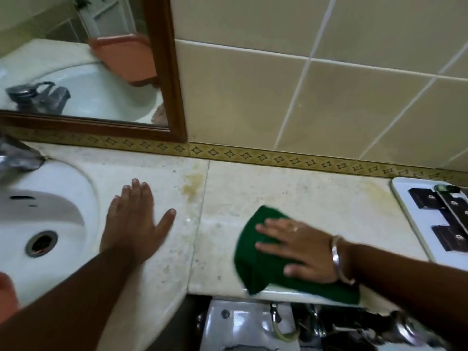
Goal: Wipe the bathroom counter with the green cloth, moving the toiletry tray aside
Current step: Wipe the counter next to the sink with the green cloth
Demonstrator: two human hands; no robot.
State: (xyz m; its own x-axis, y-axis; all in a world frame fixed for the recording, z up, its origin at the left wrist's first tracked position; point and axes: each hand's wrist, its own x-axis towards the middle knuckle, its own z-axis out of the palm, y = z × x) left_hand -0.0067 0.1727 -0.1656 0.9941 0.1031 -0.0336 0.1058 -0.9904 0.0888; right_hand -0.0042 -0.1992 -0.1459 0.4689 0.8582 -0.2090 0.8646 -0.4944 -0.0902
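Risk ahead: right hand [301,252], fingers [268,228] flat and spread, is pressing green cloth [255,264] on bench [291,188] w/ part overhanging front edge; it might slide off. Toiletry tray [410,219] is sitting just right of it, could get knocked. Left hand [134,219], fingers splayed, holding nothing, is bracing beside sink [63,198].

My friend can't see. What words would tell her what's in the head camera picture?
A person's right hand presses a green cloth flat on a pale bathroom counter, while the left hand rests flat beside the white sink. A white toiletry tray holding dark packets sits at the counter's right end, and a yellowish stain marks the counter between the hands.
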